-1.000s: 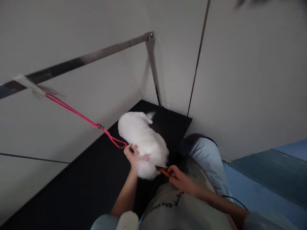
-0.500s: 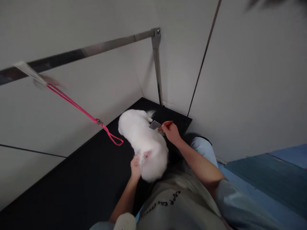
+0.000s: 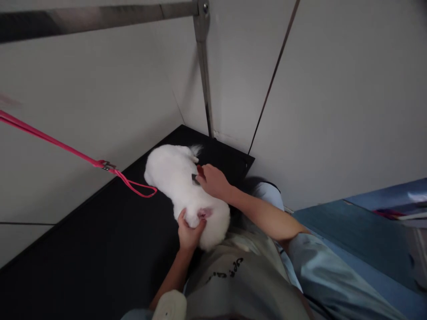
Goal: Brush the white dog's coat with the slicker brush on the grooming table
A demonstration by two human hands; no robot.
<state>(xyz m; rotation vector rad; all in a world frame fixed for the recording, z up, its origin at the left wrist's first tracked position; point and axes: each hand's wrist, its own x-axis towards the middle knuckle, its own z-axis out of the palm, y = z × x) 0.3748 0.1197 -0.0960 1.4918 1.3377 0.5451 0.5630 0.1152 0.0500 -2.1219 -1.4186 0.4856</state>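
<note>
Room: pale grey walls meet in a corner behind a black table; a blue floor shows at the right edge.
Table: its dark top runs from the lower left up into the wall corner, bare apart from the animal and the loop of the leash.
Dog: a small white dog lies on the far end of the table, close to the corner, its body running from upper left to lower right, with a pink patch showing near the person's end.
Left hand: the left hand cups the near end of the dog from below and beside, fingers curled and closed into the white fur.
Right hand: the right hand rests on the dog's back, fingers wrapped together around a brush; only a dark bit of the head and a red tip of the handle show past the fingers.
Leash: a pink leash slants down from the left edge, passes a metal clip and ends in a loop lying on the table just beside the dog.
Metal frame: a steel bar crosses the top and joins an upright post that stands at the table's far corner.
Person: a grey apron with dark lettering and light blue sleeves fill the bottom.
</note>
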